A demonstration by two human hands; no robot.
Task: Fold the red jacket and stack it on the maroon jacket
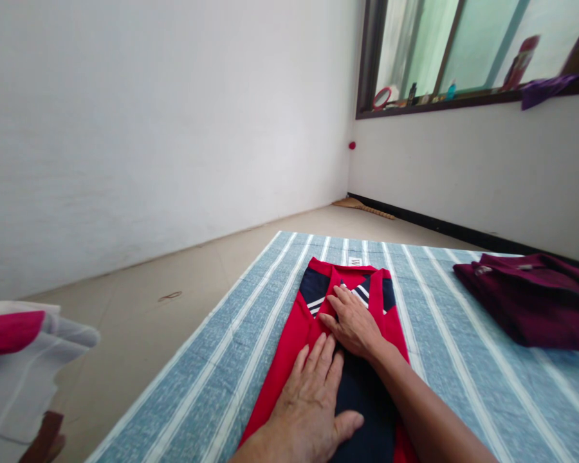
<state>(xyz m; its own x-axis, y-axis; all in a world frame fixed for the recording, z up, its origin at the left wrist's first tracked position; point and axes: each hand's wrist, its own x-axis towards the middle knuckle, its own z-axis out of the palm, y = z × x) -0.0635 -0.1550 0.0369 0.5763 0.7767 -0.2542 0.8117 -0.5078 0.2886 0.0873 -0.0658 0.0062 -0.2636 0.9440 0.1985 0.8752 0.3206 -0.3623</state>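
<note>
In the head view, a red and navy shirt [364,386] lies folded lengthwise on a blue-and-white striped sheet [231,373], its collar end away from the person, with a white tag [355,262] there. Both hands lie on it palm down, fingers extended, grasping nothing: the left hand [313,389] nearer the person, the right hand [354,321] just beyond it, near the neckline. To the right, well apart from the shirt, maroon clothes [535,302] lie folded on the sheet. Beyond the sheet's far edge, a broom [361,206] lies on the floor [207,270] by the wall corner.
</note>
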